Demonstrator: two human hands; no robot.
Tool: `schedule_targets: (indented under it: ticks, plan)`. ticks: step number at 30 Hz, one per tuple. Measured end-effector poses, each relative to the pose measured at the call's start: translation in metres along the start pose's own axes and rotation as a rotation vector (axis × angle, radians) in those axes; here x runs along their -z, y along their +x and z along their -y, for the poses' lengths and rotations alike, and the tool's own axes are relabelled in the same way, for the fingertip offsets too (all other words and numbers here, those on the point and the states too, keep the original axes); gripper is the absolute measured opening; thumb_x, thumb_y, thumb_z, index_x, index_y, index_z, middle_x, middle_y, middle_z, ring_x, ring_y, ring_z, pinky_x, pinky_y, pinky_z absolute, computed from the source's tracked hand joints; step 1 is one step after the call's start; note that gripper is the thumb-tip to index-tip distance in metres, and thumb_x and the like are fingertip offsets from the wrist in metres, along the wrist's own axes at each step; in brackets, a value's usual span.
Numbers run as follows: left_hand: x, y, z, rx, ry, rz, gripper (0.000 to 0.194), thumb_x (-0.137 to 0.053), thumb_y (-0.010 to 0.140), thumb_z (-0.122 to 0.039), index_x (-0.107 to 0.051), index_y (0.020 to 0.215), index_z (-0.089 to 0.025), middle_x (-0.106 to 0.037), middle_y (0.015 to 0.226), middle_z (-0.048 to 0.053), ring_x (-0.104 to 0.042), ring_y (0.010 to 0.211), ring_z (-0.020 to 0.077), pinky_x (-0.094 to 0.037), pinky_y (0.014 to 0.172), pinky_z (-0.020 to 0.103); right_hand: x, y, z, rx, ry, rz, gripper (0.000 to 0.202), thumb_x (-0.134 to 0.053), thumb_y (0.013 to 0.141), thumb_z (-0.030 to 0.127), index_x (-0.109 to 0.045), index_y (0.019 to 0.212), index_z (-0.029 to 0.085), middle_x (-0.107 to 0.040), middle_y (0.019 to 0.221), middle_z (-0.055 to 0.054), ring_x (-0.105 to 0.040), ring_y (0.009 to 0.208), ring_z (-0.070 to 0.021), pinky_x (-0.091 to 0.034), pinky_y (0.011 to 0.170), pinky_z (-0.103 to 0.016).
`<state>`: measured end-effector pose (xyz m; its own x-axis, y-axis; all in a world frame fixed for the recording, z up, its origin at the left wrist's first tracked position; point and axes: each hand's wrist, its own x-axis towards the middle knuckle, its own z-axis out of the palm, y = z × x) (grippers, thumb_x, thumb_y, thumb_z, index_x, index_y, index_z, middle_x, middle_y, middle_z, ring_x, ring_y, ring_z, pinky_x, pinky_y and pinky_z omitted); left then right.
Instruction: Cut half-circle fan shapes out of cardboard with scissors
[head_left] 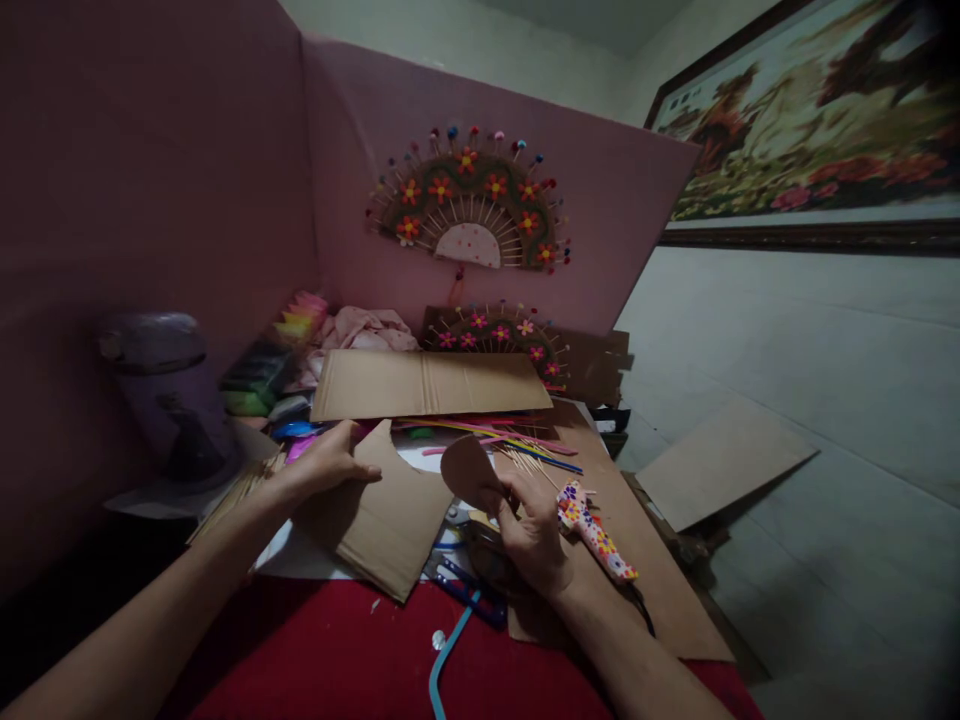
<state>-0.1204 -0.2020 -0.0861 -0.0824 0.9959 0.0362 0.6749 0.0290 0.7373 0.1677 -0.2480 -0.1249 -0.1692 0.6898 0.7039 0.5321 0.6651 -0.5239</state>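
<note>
No text, label, brand, number or sign can be read. A row of small dark marks (684, 100) shows on the pale upper left part of the large, colourful picture in a dark brown frame (817, 140) on the pale tiled wall (847, 370) — too small and blurred to make out as letters or numerals.

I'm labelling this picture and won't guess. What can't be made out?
All in the head view:
Lower fan: bottom hidden behind the cardboard sheet.
Framed picture: cut off by the right edge.
Light-blue strip: cut off by the bottom edge.
Dark thing: partly behind the right hand, too dim to name.
</note>
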Motion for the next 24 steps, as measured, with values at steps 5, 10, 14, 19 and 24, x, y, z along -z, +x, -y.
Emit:
schedule_targets:
  ticks: [5,10,14,19,24]
  plan:
    - [0.017,-0.001,0.004,0.209,-0.445,0.301,0.041,-0.079,0.046,-0.038,-0.064,0.075,-0.014,-0.068,0.065,0.007,-0.062,0.055,0.0230,-0.046,0.052,0.031,0.000,0.003,-0.008,-0.226,0.206,-0.046,0.021,-0.053,0.088,0.035,-0.063,0.086,0.017,-0.060,0.074,-0.001,-0.052,0.068,-0.0152,-0.039,0.061,-0.025]
    - [0.032,-0.011,0.005,0.224,-0.583,0.439,0.032,-0.080,0.051,-0.036,-0.069,0.068,-0.011,-0.068,0.061,0.008,-0.060,0.049,0.0182,-0.043,0.047,0.026,-0.001,0.007,-0.015,-0.399,0.346,-0.111,0.030,-0.054,0.085,0.046,-0.061,0.082,0.017,-0.060,0.076,-0.002,-0.054,0.076,-0.0170,-0.042,0.065,-0.025]
    - [0.028,-0.017,0.003,0.191,-0.661,0.462,0.031,-0.080,0.055,-0.035,-0.070,0.073,-0.011,-0.069,0.064,0.009,-0.061,0.050,0.0174,-0.044,0.048,0.025,-0.002,0.010,-0.014,-0.499,0.443,-0.195,0.032,-0.058,0.081,0.049,-0.060,0.081,0.017,-0.060,0.071,0.000,-0.052,0.066,-0.0148,-0.042,0.058,-0.024]
    - [0.015,-0.019,-0.010,0.122,-0.851,0.300,0.036,-0.080,0.057,-0.035,-0.068,0.085,-0.014,-0.072,0.072,0.005,-0.063,0.057,0.0166,-0.047,0.053,0.024,-0.005,0.014,-0.019,-0.572,0.759,-0.455,0.034,-0.064,0.073,0.046,-0.057,0.091,0.018,-0.068,0.081,-0.002,-0.062,0.074,-0.0181,-0.049,0.068,-0.027]
    - [0.003,-0.012,-0.039,-0.034,-1.012,0.023,0.043,-0.080,0.055,-0.034,-0.064,0.090,-0.015,-0.071,0.074,0.002,-0.064,0.062,0.0147,-0.048,0.057,0.022,-0.003,0.017,-0.021,-0.596,0.827,-0.494,0.031,-0.067,0.072,0.040,-0.058,0.093,0.018,-0.070,0.088,-0.002,-0.064,0.084,-0.0192,-0.050,0.077,-0.029]
